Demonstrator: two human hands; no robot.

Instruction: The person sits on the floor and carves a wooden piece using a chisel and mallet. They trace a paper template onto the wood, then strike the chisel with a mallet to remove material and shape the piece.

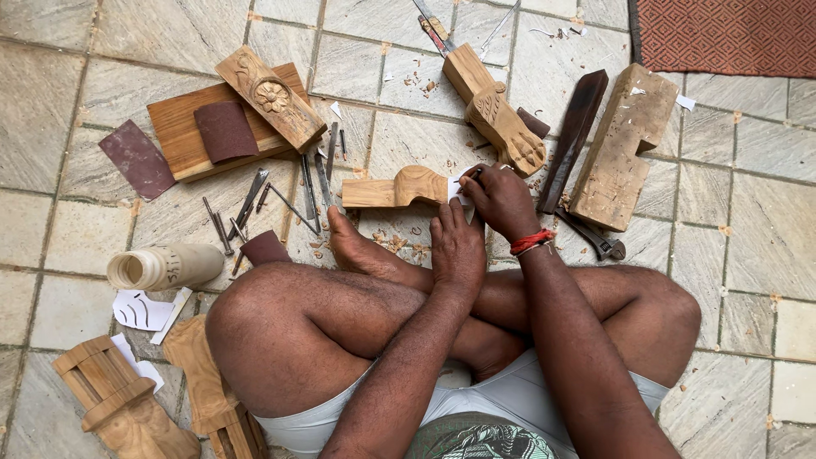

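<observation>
I sit cross-legged on a stone tile floor. In front of my feet lies a curved, half-shaped wooden piece (395, 188) with a white paper pattern (459, 185) on its right end. My left hand (456, 247) presses down flat by the paper's lower edge. My right hand (501, 200), with a red thread at the wrist, grips a dark pencil (470, 175) whose tip rests on the paper.
Several chisels (316, 181) lie left of the piece. Behind are a carved floral block (270, 98) on a board with sandpaper, a carved claw-foot leg (497, 115), a notched wood block (623, 144), a dark blade and a wrench (597, 240). A paper roll (163, 266) and carved parts lie at left.
</observation>
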